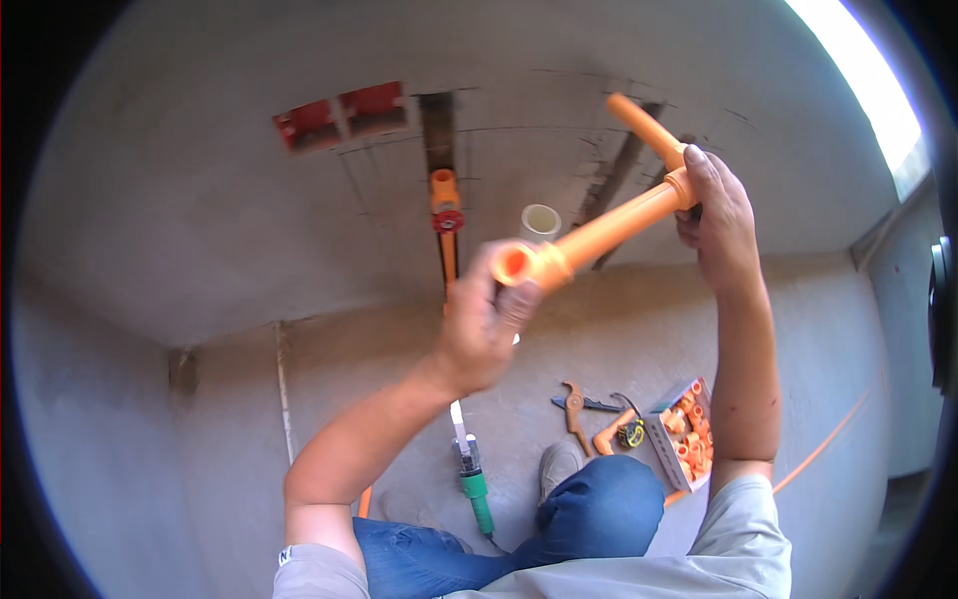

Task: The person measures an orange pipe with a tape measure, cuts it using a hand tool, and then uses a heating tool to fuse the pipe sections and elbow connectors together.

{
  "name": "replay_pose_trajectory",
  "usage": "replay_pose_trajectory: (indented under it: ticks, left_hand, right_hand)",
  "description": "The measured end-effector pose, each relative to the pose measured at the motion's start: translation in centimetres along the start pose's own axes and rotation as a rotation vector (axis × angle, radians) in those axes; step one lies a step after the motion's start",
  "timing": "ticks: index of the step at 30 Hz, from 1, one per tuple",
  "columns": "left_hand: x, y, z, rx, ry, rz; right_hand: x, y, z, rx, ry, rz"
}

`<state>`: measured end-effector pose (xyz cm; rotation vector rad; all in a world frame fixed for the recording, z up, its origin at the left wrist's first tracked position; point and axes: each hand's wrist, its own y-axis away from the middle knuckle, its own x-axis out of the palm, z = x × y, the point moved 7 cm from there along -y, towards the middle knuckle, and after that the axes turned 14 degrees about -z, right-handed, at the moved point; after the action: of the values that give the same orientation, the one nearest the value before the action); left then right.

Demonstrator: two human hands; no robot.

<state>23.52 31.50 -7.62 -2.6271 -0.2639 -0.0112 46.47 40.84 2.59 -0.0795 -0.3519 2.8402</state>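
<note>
Between my two hands I hold an orange plastic pipe assembly (619, 222), raised in front of the wall and slanting up to the right. My left hand (477, 324) is closed round the fitting at its lower end, whose round opening faces me. At the upper end my right hand (720, 215) grips a second fitting, from which a shorter orange pipe piece sticks up to the left. Behind my left hand, an orange pipe with a red-handled valve (446, 220) sits in a wall groove. A white pipe stub (540, 221) shows just above the assembly.
Two red electrical boxes (339, 117) are set in the wall. On the floor lie a green-handled pipe welding tool (477, 489) with a cord, a pipe cutter (575, 409), an orange elbow pipe (611, 435), a tape measure (631, 433) and a box of orange fittings (683, 439).
</note>
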Motion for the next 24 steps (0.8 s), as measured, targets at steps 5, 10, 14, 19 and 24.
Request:
replay_pose_trajectory:
  ticks: [5,10,14,19,24]
  left_hand:
    - [13.2,5.0,3.3,-0.58,0.426,0.338]
    - [18.8,3.9,1.7,-0.618,0.535,0.414]
    - [19.5,3.4,3.1,-0.659,0.54,0.282]
    - [19.4,3.0,3.4,-0.59,0.501,0.265]
    - [12.2,-0.6,2.5,0.102,-0.005,0.126]
  right_hand:
    - [-4.8,-5.9,-1.9,0.002,0.587,0.115]
    - [-2.9,-9.9,-3.4,-0.102,0.868,0.249]
    - [-1.4,-11.4,-4.8,-0.173,0.851,0.276]
    - [-0.5,-11.1,-6.4,-0.083,0.739,0.343]
    - [-1.3,-8.5,-7.0,0.05,0.559,0.526]
